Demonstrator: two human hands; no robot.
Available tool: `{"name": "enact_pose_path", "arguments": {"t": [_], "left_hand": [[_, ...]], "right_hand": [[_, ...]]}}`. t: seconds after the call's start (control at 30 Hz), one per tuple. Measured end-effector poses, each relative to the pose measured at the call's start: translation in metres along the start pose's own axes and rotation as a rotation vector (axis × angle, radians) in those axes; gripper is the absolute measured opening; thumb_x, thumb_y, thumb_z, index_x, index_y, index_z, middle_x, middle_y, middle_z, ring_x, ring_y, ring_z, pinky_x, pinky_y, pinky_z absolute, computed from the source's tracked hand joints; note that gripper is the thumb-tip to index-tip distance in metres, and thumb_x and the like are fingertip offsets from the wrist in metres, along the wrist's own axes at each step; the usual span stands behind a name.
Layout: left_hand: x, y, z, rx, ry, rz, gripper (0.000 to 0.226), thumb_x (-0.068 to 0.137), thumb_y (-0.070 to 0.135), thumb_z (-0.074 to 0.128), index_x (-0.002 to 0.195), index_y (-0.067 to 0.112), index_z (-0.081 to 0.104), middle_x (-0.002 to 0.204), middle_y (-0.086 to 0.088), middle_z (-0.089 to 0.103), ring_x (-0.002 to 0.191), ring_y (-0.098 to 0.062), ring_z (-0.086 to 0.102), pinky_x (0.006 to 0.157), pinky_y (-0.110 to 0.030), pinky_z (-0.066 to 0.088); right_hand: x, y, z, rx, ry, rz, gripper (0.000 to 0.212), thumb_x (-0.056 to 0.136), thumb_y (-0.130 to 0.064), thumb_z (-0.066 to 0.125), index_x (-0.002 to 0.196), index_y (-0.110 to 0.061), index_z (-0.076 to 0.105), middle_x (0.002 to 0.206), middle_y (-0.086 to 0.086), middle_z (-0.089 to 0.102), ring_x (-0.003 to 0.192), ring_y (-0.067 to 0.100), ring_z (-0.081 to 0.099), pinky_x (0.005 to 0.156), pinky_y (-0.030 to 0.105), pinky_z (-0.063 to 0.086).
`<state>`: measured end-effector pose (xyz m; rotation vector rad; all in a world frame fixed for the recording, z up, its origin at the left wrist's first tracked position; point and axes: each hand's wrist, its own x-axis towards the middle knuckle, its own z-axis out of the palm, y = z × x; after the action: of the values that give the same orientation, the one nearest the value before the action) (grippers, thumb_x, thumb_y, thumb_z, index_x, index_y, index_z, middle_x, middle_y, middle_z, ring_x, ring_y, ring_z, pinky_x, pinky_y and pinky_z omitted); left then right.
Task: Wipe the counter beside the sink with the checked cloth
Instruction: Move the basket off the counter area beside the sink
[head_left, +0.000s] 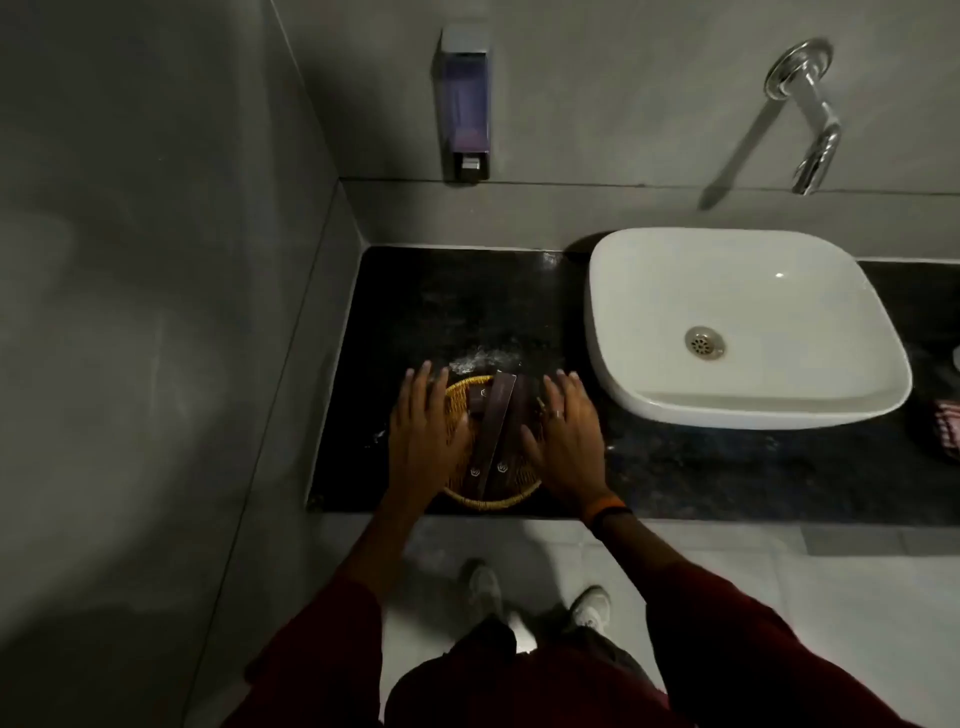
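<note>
The red-and-white checked cloth (946, 427) lies on the black counter (467, 301) at the far right edge of the view, right of the white sink (649, 405); neither hand touches it. Left of the sink, near the counter's front edge, stands a round wicker basket (488, 501) with long brown packets (493, 421) in it. My left hand (423, 431) lies against the basket's left side and my right hand (566, 436) against its right side, fingers stretched forward, holding it between them. A whitish smear (485, 358) marks the counter just behind the basket.
A grey wall closes off the counter on the left. On the back wall hang a soap dispenser (466, 104) and a chrome tap (810, 119) above the sink. Bare black counter stretches behind the basket. My feet stand on the pale tiled floor below.
</note>
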<state>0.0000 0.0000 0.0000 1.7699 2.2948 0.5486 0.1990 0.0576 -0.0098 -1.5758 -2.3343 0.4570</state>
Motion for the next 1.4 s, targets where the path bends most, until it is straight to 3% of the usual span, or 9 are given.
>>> {"name": "enact_pose_path", "arguments": {"t": [0.1, 0.17, 0.33, 0.53, 0.7, 0.83, 1.0, 1.2, 1.4], "left_hand": [[-0.012, -0.013, 0.011, -0.112, -0.211, -0.249, 0.073, 0.093, 0.038, 0.062, 0.155, 0.031, 0.024, 0.168, -0.006, 0.012, 0.149, -0.037, 0.028, 0.111, -0.056, 0.041], [-0.018, -0.02, 0.019, -0.187, -0.28, -0.313, 0.071, 0.093, 0.021, 0.064, 0.154, 0.032, 0.03, 0.166, -0.005, 0.019, 0.143, -0.037, 0.04, 0.108, -0.051, 0.046], [-0.022, -0.018, 0.026, -0.298, -0.149, -0.325, 0.061, 0.091, -0.006, 0.054, 0.144, 0.025, 0.05, 0.152, -0.009, 0.049, 0.126, -0.03, 0.059, 0.095, -0.024, 0.046], [-0.05, 0.028, 0.033, -0.355, -0.085, -0.255, 0.056, 0.091, -0.004, 0.052, 0.139, 0.024, 0.056, 0.144, -0.011, 0.058, 0.114, -0.031, 0.066, 0.094, -0.039, 0.058], [-0.074, 0.093, 0.061, -0.415, -0.158, -0.204, 0.057, 0.09, -0.006, 0.052, 0.138, 0.025, 0.058, 0.149, -0.006, 0.054, 0.118, -0.026, 0.066, 0.088, -0.026, 0.054], [-0.083, 0.16, 0.093, -0.464, -0.25, -0.137, 0.057, 0.091, -0.005, 0.051, 0.14, 0.024, 0.055, 0.148, -0.007, 0.055, 0.112, -0.03, 0.068, 0.089, -0.042, 0.062], [-0.085, 0.258, 0.145, -0.49, -0.323, -0.079, 0.059, 0.093, -0.001, 0.051, 0.144, 0.027, 0.05, 0.146, -0.008, 0.057, 0.114, -0.031, 0.066, 0.089, -0.047, 0.061], [-0.074, 0.39, 0.196, -0.499, -0.304, -0.059, 0.062, 0.088, -0.007, 0.054, 0.141, 0.023, 0.054, 0.147, -0.007, 0.056, 0.116, -0.022, 0.066, 0.094, -0.023, 0.052], [-0.054, 0.465, 0.228, -0.44, -0.262, -0.097, 0.059, 0.086, -0.009, 0.055, 0.138, 0.018, 0.058, 0.138, -0.01, 0.064, 0.116, -0.025, 0.066, 0.092, -0.02, 0.045]], "right_hand": [[-0.013, 0.002, 0.01, 0.172, -0.1, 0.159, 0.065, 0.095, -0.03, 0.06, 0.153, -0.015, 0.034, 0.162, 0.014, 0.03, 0.148, 0.033, 0.035, 0.112, 0.05, 0.045], [-0.015, 0.003, 0.015, 0.187, -0.161, 0.2, 0.058, 0.1, -0.02, 0.05, 0.154, -0.024, 0.03, 0.164, 0.007, 0.025, 0.143, 0.032, 0.043, 0.099, 0.051, 0.052], [-0.017, 0.009, 0.013, 0.199, -0.153, 0.217, 0.065, 0.097, -0.002, 0.043, 0.156, -0.025, 0.03, 0.164, 0.007, 0.029, 0.131, 0.035, 0.056, 0.097, 0.05, 0.054], [-0.065, 0.043, -0.005, 0.334, 0.009, 0.226, 0.059, 0.099, -0.011, 0.055, 0.154, -0.021, 0.037, 0.157, 0.007, 0.043, 0.134, 0.026, 0.056, 0.102, 0.044, 0.056], [-0.118, 0.102, -0.034, 0.314, 0.124, 0.303, 0.057, 0.098, -0.017, 0.055, 0.151, -0.031, 0.038, 0.154, -0.003, 0.048, 0.122, 0.016, 0.063, 0.095, 0.031, 0.054], [-0.147, 0.166, -0.064, 0.241, 0.185, 0.446, 0.057, 0.097, -0.013, 0.063, 0.147, -0.033, 0.045, 0.144, -0.001, 0.061, 0.109, 0.025, 0.072, 0.087, 0.038, 0.06], [-0.166, 0.263, -0.11, 0.211, 0.254, 0.492, 0.054, 0.091, -0.012, 0.073, 0.141, -0.022, 0.057, 0.132, 0.006, 0.07, 0.108, 0.028, 0.073, 0.089, 0.029, 0.05], [-0.172, 0.396, -0.16, 0.197, 0.27, 0.527, 0.048, 0.094, -0.021, 0.07, 0.141, -0.02, 0.057, 0.132, 0.006, 0.07, 0.111, 0.028, 0.071, 0.091, 0.025, 0.044], [-0.151, 0.472, -0.19, 0.312, 0.22, 0.553, 0.043, 0.1, -0.031, 0.058, 0.142, -0.031, 0.052, 0.135, -0.001, 0.067, 0.119, 0.019, 0.066, 0.094, 0.023, 0.046]]}}
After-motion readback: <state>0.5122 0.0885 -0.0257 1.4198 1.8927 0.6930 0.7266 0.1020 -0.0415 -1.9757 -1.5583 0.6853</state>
